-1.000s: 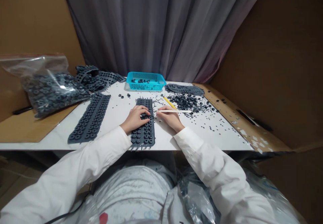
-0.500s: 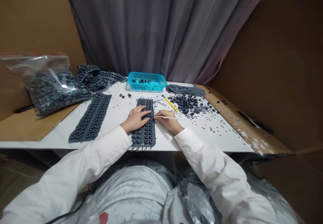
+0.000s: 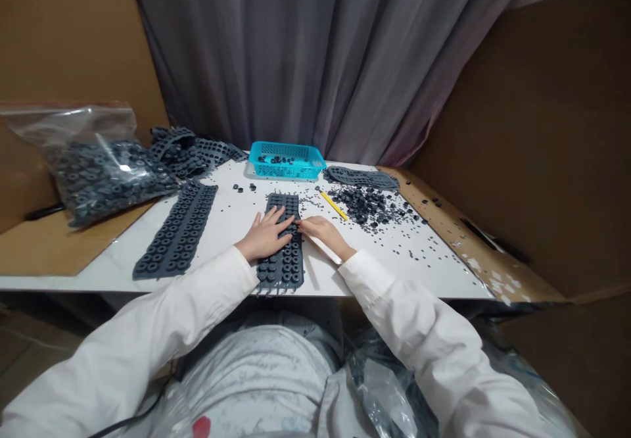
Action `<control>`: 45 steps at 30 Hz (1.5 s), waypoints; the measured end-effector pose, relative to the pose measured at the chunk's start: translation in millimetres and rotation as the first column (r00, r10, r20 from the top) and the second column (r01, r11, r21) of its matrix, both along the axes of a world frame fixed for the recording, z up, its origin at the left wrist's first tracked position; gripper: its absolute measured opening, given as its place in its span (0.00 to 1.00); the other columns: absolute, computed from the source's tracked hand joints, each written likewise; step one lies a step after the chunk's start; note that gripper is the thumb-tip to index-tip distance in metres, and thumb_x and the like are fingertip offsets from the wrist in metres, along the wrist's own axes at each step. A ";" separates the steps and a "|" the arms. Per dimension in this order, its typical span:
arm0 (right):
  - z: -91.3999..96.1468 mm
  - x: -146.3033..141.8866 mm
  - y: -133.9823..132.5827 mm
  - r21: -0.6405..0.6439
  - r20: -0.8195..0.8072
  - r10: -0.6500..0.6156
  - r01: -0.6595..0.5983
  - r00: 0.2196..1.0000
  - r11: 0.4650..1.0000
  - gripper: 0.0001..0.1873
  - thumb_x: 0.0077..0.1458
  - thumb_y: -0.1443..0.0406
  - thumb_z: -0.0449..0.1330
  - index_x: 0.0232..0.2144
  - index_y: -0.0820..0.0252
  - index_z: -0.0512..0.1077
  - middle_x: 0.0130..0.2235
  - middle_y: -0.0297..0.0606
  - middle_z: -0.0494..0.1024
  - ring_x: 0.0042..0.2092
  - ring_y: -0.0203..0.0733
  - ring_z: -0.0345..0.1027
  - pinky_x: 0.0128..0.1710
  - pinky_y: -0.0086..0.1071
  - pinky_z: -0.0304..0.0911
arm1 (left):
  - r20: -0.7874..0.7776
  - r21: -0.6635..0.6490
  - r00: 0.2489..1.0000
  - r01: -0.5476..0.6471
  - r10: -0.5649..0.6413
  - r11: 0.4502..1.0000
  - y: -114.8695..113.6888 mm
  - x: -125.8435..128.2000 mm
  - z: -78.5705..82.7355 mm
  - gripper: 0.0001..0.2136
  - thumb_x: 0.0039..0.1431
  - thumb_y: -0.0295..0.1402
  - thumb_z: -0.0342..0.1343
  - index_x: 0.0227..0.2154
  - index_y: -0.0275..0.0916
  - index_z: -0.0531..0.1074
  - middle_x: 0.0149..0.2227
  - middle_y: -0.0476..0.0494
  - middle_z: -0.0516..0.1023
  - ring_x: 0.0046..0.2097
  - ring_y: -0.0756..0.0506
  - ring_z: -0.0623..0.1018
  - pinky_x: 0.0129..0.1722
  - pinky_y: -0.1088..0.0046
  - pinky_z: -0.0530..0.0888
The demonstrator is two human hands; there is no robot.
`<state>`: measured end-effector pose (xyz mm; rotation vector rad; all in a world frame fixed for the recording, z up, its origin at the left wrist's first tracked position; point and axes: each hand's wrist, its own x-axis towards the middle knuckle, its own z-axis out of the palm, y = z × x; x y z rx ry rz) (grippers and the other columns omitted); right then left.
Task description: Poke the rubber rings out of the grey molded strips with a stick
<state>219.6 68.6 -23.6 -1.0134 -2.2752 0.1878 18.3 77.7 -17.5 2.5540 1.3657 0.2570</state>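
A dark grey rubber sheet of ring-shaped parts [image 3: 282, 254] lies lengthwise on the white table [image 3: 227, 227] in front of me. My left hand [image 3: 265, 234] rests flat on its left side with the fingers spread. My right hand [image 3: 323, 233] is pinched round a thin white stick [image 3: 325, 251], its fingertips at the sheet's right edge. The stick runs back under my wrist toward me.
A second rubber sheet [image 3: 176, 232] lies to the left, with a clear bag of rings [image 3: 96, 171] beyond it. A turquoise basket [image 3: 286, 159] stands at the back. Loose rings [image 3: 367, 202], a yellow pencil [image 3: 334, 205] and small scraps cover the right side.
The white stick has swung from pointing right to lying back under my right wrist. My right hand has closed in on the sheet's edge. My left hand's fingers have spread flat.
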 end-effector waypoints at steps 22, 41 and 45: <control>40.2 10.3 -30.8 -0.460 -0.474 -0.347 0.108 0.809 0.881 0.05 0.51 0.64 0.62 0.26 0.60 0.71 0.23 0.32 0.71 0.24 0.34 0.62 0.23 0.27 0.56 | -0.072 -0.136 0.883 0.453 -0.464 0.881 -62.3 -33.5 70.0 0.23 0.55 0.36 0.58 0.55 0.42 0.68 0.60 0.38 0.65 0.61 0.36 0.65 0.60 0.54 0.61; 16.3 6.2 -2.5 -0.618 -0.427 -0.350 0.013 0.834 0.786 0.06 0.54 0.62 0.63 0.30 0.59 0.71 0.29 0.38 0.77 0.28 0.36 0.70 0.27 0.28 0.66 | 0.253 -0.092 0.919 0.333 -0.302 0.938 36.2 -32.1 23.3 0.09 0.61 0.35 0.51 0.39 0.41 0.74 0.42 0.43 0.74 0.46 0.43 0.71 0.48 0.65 0.68; 14.1 7.4 -2.2 -0.616 -0.440 -0.326 -0.017 0.837 0.788 0.05 0.55 0.63 0.62 0.31 0.58 0.71 0.32 0.39 0.78 0.33 0.39 0.73 0.33 0.31 0.69 | 0.303 -0.132 0.912 0.326 -0.275 0.936 35.5 -32.1 20.0 0.09 0.61 0.36 0.51 0.40 0.42 0.73 0.42 0.44 0.74 0.46 0.42 0.70 0.47 0.65 0.68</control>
